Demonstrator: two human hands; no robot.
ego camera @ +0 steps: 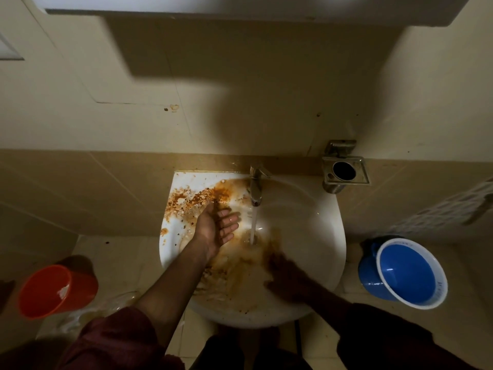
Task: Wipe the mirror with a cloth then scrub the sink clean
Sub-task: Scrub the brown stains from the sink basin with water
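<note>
**Sink scrub under way, orange-brown grime partly loosened**

I am looking down at a white sink (314, 236) from the head camera. My left hand (217, 228) hovers over the basin's left slope, palm turned up and fingers loosely cupped, holding nothing — no cloth shows in it. Just beyond its fingertips lies the thickest orange-brown staining (197, 198), crusted across the sink's back left corner. To the right of that hand, the tap (256, 188) runs a steady stream into the drain.

My right hand (288, 276) is a dark blur low in the basin, nearer me than the stream. It seems to lie flat against the porcelain, but I cannot tell how its fingers are set or whether it holds anything. Brown smears spread between the two hands.

The mirror is not in view, so I cannot judge that step. By my reading the sink is perhaps half done — the right side looks clean, the left and front remain dirty.

An orange bucket (53, 292) stands on the floor left of my left arm, a blue bucket (405, 273) right of my right.
</note>
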